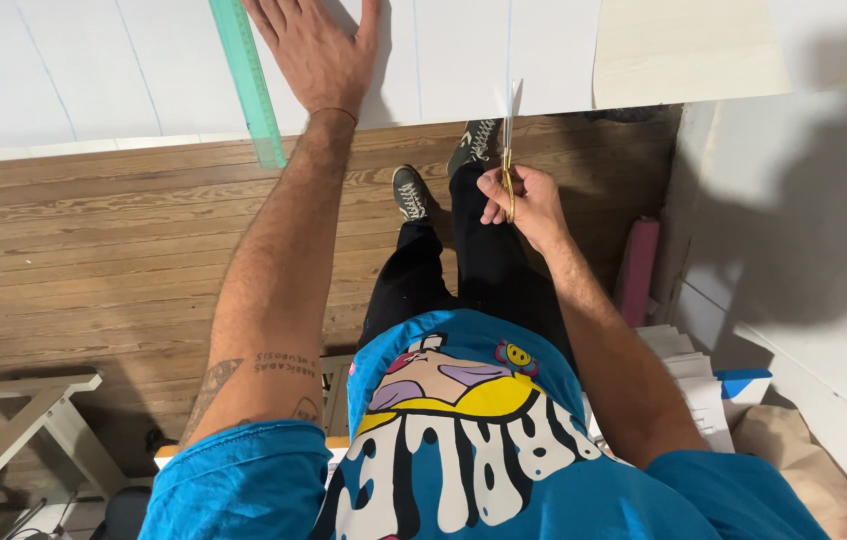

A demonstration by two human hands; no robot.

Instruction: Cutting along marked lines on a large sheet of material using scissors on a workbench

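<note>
The left hand (319,50) lies flat and released, palm down, on the white sheet (94,70) that covers the bench at the top of the view; its fingertips are cut off by the upper edge of the frame, so how far they spread cannot be told. Just beside it, toward nine o'clock, a translucent green ruler (247,80) runs at a slant across the sheet, its lower end overhanging the sheet's near edge; its upper end is also cut off at the top. Whether the hand touches the ruler is hard to make out.

The right hand (524,200) is clenched around the gold-coloured handles of a pair of scissors (510,140), which point toward twelve o'clock. The blades meet the near edge of the sheet along a faint blue line (510,40) drawn on it; the blades are thin and seen nearly edge-on, so whether they are parted cannot be told, and the finger loops are hidden inside the grip.

Below the bench edge are a wooden floor (94,240), two dark shoes (412,192) and black trousers. At three o'clock a pink roll (639,270) stands partly hidden by the right forearm, with a stack of white papers (694,370) below it, half covered by the arm.
</note>
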